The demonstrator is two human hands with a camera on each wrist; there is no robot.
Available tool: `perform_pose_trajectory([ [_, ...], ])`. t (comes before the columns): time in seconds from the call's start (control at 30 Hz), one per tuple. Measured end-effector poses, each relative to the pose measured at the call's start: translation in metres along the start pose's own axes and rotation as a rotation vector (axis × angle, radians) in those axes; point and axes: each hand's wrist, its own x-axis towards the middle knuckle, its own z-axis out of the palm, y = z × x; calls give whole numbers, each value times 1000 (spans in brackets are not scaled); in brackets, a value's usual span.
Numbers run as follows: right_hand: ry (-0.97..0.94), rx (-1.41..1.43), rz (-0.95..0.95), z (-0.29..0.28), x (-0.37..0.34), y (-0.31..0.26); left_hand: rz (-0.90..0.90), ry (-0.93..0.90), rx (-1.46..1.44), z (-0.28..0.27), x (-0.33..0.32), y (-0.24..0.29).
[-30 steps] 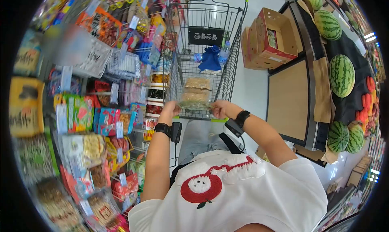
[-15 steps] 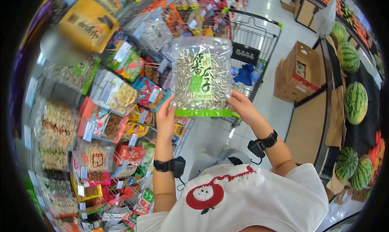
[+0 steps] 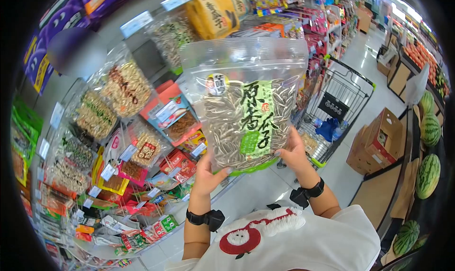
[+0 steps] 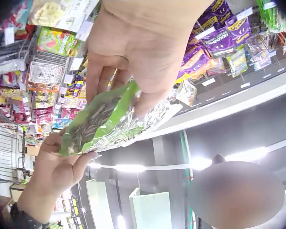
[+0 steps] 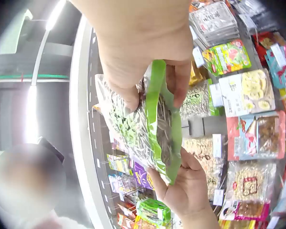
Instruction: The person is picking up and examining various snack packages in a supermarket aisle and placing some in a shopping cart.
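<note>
A clear zip-top bag of sunflower seeds (image 3: 220, 129) with a green label is held up in front of the chest, tilted slightly. My left hand (image 3: 207, 176) grips its lower left corner, thumb on the front and fingers behind. At the lower right, my right hand (image 3: 295, 152) pinches the bag the same way. The left wrist view shows the bag's green bottom edge (image 4: 118, 114) between the left thumb and fingers. Seen from the right wrist, the right hand (image 5: 147, 43) holds the other end of the green bottom strip (image 5: 155, 100).
Shelves of bagged snacks, including nut-and-grain packs (image 3: 125, 88) and purple bags (image 3: 59, 22), fill the left side. A shopping cart (image 3: 339, 105) stands to the right, holding a blue cloth (image 3: 327, 129). Beyond it are a cardboard box (image 3: 386, 133) and watermelons (image 3: 428, 176) on a stand.
Both hands have lifted the bag from low over the cart and brought it closer to the camera, toward the shelves. The view has turned left, so the cart now appears at the right.
</note>
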Motion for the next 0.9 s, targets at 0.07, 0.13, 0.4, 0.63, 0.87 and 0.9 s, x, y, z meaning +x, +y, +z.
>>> perform_pose_trajectory([
  [0.07, -15, 199, 87, 19, 3, 13, -2, -64, -99, -23, -15, 9],
  [0.13, -147, 480, 305, 50, 6, 4, 99, -206, -185, -38, -10, 17],
  [0.4, -1363, 1419, 618, 150, 34, 40, -38, -275, -686, -51, 32, 29],
  [0.63, -1150, 1281, 849, 168, 33, 58, -58, 68, -404, -40, 27, 87],
  [0.87, -175, 990, 663, 109, 40, 30, 103, 255, -66, -65, 9, 101],
  [0.9, -271, 877, 524, 104, 40, 26, 105, 281, -47, -66, 8, 102],
])
